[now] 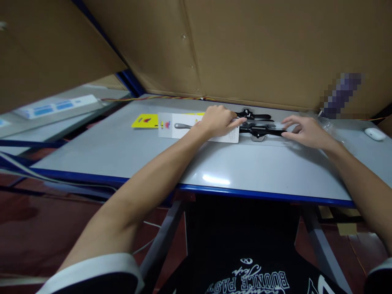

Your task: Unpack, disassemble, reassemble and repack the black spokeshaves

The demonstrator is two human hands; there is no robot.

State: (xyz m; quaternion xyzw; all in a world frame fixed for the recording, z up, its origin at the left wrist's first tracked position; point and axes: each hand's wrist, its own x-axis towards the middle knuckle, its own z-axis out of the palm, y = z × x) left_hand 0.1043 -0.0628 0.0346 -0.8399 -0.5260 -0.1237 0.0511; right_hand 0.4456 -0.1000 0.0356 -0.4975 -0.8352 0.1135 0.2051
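Note:
My left hand (219,120) lies across a white printed card (183,132) in clear plastic, palm down, its thumb stretched out to the right; its other fingertips are partly hidden. A black spokeshave-like tool (259,131) with two handles and a central blade extends from the card's right end. Behind it lies a second black tool (248,114) of the same shape. My right hand (306,131) is at the right handle's tip, thumb and fingers curved but apart, the thumb close to or touching it. A yellow card (145,121) lies behind the white one.
Crumpled clear plastic (332,126) lies behind my right hand, near a pixelated purple object (341,96). A white earbud case-like object (375,134) sits far right. Brown cardboard panels (275,53) enclose the back of the grey table (116,151). A wire (165,97) runs along the back edge.

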